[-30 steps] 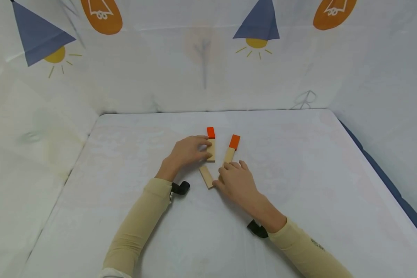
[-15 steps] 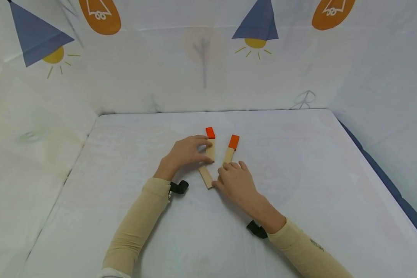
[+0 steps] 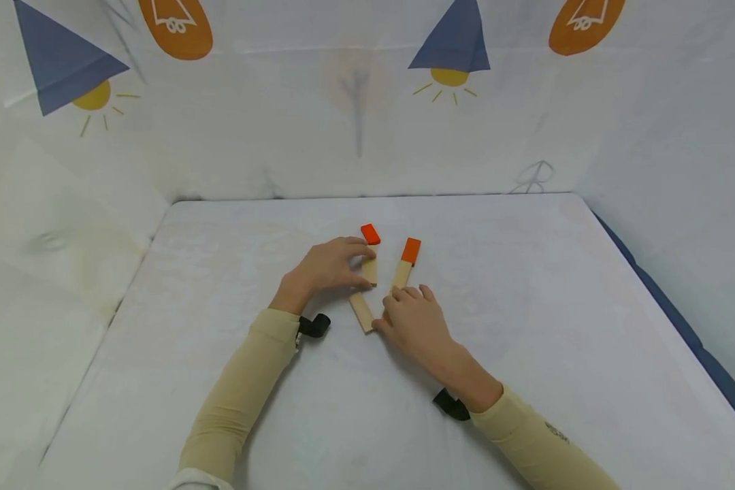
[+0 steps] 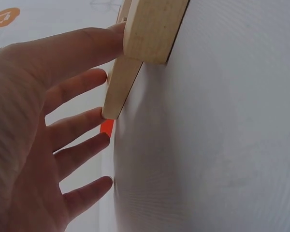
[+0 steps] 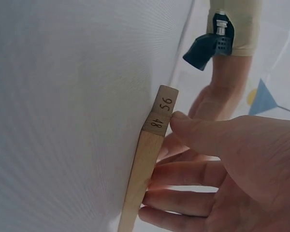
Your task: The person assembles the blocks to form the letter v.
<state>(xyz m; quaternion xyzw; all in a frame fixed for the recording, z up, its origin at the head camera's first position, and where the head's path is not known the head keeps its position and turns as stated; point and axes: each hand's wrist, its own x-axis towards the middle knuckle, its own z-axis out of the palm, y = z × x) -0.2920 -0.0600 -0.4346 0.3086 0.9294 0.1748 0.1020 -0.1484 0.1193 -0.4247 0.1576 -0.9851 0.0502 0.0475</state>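
In the head view, flat wooden blocks lie in a roughly V-shaped arrangement. My left hand [image 3: 331,264] spans the left wooden block [image 3: 371,272], thumb at its near end. In the left wrist view, its fingers are spread, with fingertips along the block's side [image 4: 120,87]. A red block [image 3: 370,234] lies beyond, near the left fingertips. My right hand [image 3: 418,321] rests against the right wooden block [image 3: 402,274], partly hiding it; an orange-red block [image 3: 411,250] meets its far end. The right thumb touches block ends marked 48 [image 5: 155,123] and 95 [image 5: 165,100].
Another wooden block [image 3: 361,313] lies slanted between the hands, its near end by the right thumb. The white table [image 3: 269,422] has a back edge against a hanging printed sheet [image 3: 294,122]. Dark wrist cameras [image 3: 315,326] sit at both cuffs.
The red block by the left fingers has turned, its far end swinging left. My left thumb has slid slightly toward the left block's near end. The right hand stays nearly still.
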